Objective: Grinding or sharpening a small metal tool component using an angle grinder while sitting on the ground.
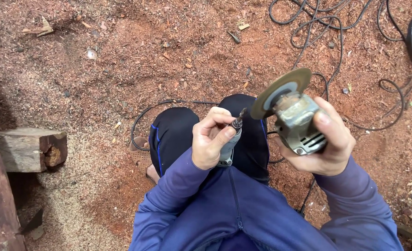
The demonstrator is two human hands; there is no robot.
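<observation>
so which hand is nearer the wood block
Left. The left hand, holding a small rotary tool, sits closer to the wood block; the right hand grips the grinder farther away.

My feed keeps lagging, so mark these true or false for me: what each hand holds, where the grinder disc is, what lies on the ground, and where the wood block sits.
1. The right hand holds a grey angle grinder with a round disc. True.
2. The left hand is empty. False: it grips a small grey rotary tool with a dark pointed bit.
3. The grinder's disc rests on the ground. False: it is held up in the air.
4. Black cables lie on reddish sawdust. True.
5. A cut wooden block lies at the left of the view. True.
</observation>
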